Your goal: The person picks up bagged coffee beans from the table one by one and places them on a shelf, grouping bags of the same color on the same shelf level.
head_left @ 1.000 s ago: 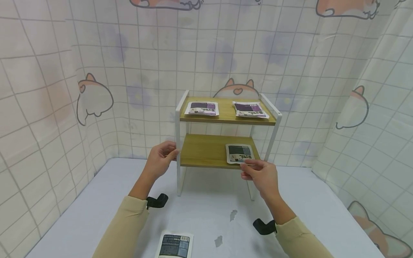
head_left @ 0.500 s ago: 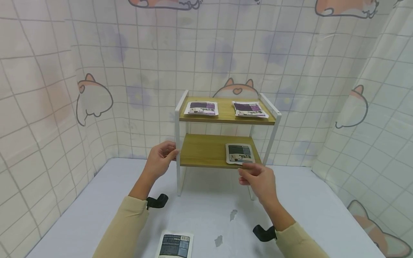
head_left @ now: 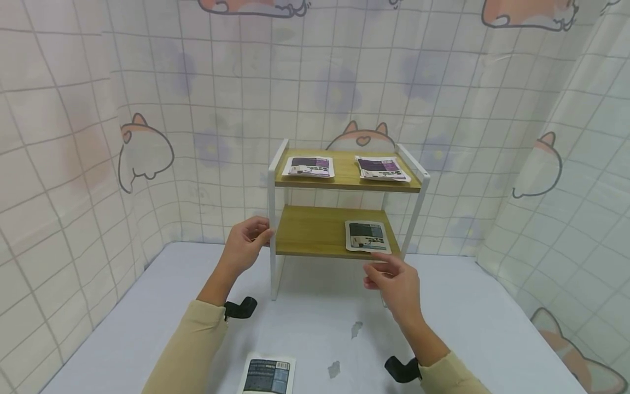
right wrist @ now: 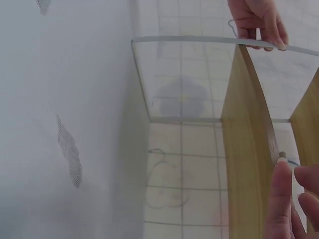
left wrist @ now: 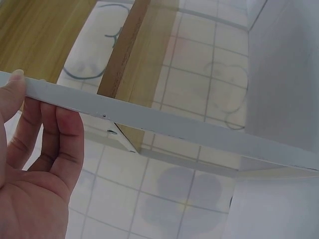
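Observation:
A small two-tier rack has white side frames and wood-tone boards. My left hand (head_left: 243, 243) pinches its left white post (left wrist: 174, 124), thumb on one side and fingers on the other. On the right of the lower board (head_left: 310, 232) lies a flat pouch (head_left: 367, 236) with a dark green label and white border. My right hand (head_left: 396, 282) is just in front of this pouch, its index fingertip right at the board's front edge and the thumb apart from it. Two pouches with purple labels, a left one (head_left: 308, 167) and a right one (head_left: 383, 168), lie on the upper board (head_left: 344, 176).
Another pouch (head_left: 267, 375), dark blue-green with a barcode, lies on the white table (head_left: 197, 339) near the front edge of view. Two grey patches, one (head_left: 334, 369) nearer, mark the tabletop. A grid-patterned curtain (head_left: 221, 82) with cartoon dogs surrounds the table.
My right hand has drawn down off the pouch's front edge, and its index finger has then reached forward to the board's edge. The left hand has stayed on the post.

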`<state>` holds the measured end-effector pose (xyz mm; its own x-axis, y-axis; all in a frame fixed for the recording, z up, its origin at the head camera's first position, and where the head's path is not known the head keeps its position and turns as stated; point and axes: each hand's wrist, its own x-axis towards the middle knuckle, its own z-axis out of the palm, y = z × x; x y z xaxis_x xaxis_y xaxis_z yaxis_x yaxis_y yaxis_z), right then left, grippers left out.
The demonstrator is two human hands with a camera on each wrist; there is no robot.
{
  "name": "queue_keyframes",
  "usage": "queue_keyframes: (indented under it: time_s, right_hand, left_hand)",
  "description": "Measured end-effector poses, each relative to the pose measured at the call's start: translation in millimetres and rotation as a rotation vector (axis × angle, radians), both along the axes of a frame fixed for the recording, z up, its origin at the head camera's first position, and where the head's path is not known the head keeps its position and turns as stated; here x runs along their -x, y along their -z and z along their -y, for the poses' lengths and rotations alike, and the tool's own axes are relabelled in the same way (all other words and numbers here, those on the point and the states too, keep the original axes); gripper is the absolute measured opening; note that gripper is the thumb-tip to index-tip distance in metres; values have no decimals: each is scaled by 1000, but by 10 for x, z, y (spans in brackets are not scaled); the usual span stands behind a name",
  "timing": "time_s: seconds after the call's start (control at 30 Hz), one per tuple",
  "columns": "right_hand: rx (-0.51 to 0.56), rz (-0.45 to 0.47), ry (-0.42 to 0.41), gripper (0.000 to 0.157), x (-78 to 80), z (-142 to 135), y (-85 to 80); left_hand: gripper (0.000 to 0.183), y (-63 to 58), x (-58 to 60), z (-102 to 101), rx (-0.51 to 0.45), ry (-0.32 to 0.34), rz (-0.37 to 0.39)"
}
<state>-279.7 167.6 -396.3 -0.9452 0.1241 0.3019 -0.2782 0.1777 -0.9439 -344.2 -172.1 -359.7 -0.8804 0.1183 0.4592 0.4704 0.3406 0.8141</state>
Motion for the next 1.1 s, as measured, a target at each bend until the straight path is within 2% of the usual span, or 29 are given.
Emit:
queue_keyframes:
  time_s: [0.17,0.43,0.53,0.83,1.1]
  right_hand:
    - [23,1,-1,34,-38,44,108]
    - [-26,-40,60,26,-134,135,245]
    - [-25,-20,58,25,-186,173,264]
    - [11,129,-45,30,-357,326,339]
    - [-28,263,-169,40,-525,473,441]
  left_hand:
    - [17,1,-1,-4,6,-7,-1]
    - [15,-6,-16,-8,3,-4,-1]
    - [16,-7,-17,-9,6,-3,-1]
    - [17,-28,-29,-15,12,-12,8]
    - [17,-15,-21,-9,12,-19,18]
